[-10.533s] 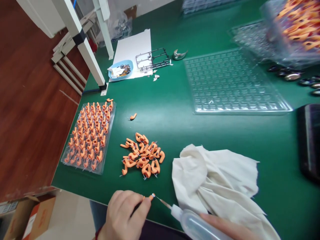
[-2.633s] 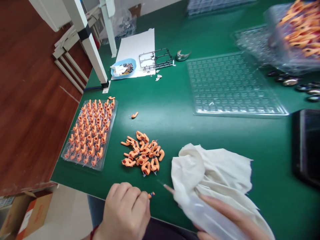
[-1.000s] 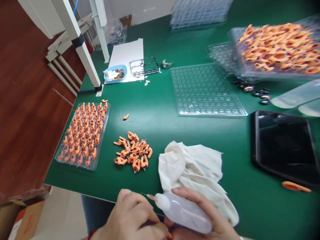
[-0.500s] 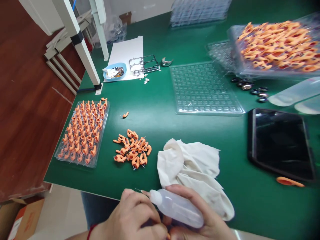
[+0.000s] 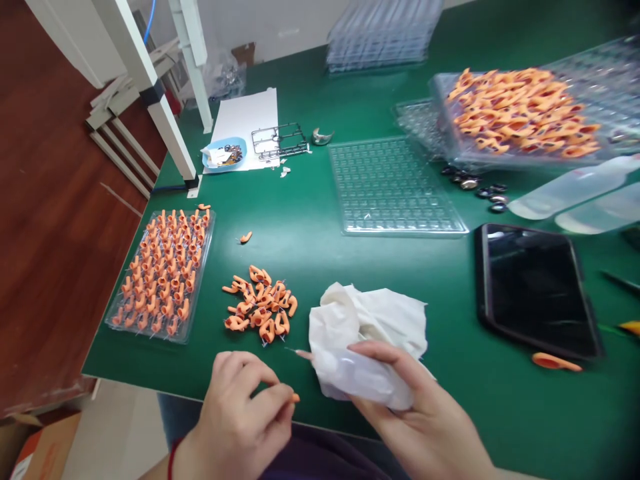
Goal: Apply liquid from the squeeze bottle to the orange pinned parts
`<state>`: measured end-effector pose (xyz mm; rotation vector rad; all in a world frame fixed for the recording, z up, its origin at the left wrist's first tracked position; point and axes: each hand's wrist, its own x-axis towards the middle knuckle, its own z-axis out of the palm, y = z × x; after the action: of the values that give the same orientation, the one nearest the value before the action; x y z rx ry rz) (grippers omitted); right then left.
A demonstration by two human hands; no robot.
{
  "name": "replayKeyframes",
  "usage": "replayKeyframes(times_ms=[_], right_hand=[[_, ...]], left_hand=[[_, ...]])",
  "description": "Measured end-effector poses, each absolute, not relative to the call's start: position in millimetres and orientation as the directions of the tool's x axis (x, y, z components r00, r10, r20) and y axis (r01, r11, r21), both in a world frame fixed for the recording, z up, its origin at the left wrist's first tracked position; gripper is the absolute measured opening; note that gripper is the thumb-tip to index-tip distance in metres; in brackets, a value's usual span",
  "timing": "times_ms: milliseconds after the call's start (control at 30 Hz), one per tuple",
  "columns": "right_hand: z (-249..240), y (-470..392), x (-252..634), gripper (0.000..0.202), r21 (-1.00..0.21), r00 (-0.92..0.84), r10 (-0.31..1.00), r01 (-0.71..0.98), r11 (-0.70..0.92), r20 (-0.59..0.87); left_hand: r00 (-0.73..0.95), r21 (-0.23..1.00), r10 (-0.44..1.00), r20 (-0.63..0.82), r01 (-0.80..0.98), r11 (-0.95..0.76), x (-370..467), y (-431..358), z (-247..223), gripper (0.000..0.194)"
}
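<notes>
In my right hand (image 5: 417, 400) lies a translucent squeeze bottle (image 5: 367, 379) with a thin needle tip pointing left, held over a crumpled white cloth (image 5: 385, 313). My left hand (image 5: 245, 413) pinches a small orange plastic piece (image 5: 295, 398), mostly hidden by the fingers. Just beyond the left hand is a loose pile of orange plastic pieces (image 5: 260, 303) with thin metal pins. A clear tray (image 5: 187, 327) at the left holds rows of similar orange pieces standing up. One single orange piece (image 5: 245, 237) lies behind the pile.
An empty clear tray (image 5: 400, 187) lies mid-table. At the right are a heaped tray of orange parts (image 5: 520, 113), two more bottles (image 5: 565, 190), a black phone-like device (image 5: 537, 290) and dark shiny pieces (image 5: 470, 184). A blue dish (image 5: 240, 143) and a white frame post (image 5: 170, 123) stand far left.
My hands have moved apart: the left went left with the orange piece, the right lifted the bottle away over the cloth. The whole view has shifted slightly.
</notes>
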<state>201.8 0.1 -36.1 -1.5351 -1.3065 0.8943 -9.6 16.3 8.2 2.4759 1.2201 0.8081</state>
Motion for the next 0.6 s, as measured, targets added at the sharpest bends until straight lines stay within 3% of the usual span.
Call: replayKeyframes(times_ms=[133,233,367,500,600], right_hand=[[-43.5,5.7,200.4,0.02,-0.933,0.123,0.992,0.357,-0.047,-0.003],[-43.4,4.6,203.7,0.018,-0.937,0.197,0.978,0.323,-0.129,-0.067],[-42.6,2.2,209.5,0.027,-0.953,0.34,0.919,0.15,-0.264,-0.201],[-41.1,-4.9,197.2,0.042,-0.954,0.304,0.904,-0.088,-0.286,-0.3],[-36.0,-11.4,181.0,0.044,-0.944,0.293,0.899,-0.151,-0.293,-0.326]], left_hand=[[0.473,0.425,0.798,0.375,0.677,-0.601,-2.2,16.6,1.1,0.011],[0.47,0.417,0.797,0.378,0.683,-0.6,1.5,15.1,-2.1,0.011],[0.449,0.4,0.79,0.418,0.689,-0.604,5.4,12.4,-5.6,0.01],[0.446,0.379,0.769,0.458,0.684,-0.623,11.9,11.5,-7.2,0.009],[0.45,0.359,0.756,0.475,0.685,-0.634,18.0,12.2,-5.7,0.01]])
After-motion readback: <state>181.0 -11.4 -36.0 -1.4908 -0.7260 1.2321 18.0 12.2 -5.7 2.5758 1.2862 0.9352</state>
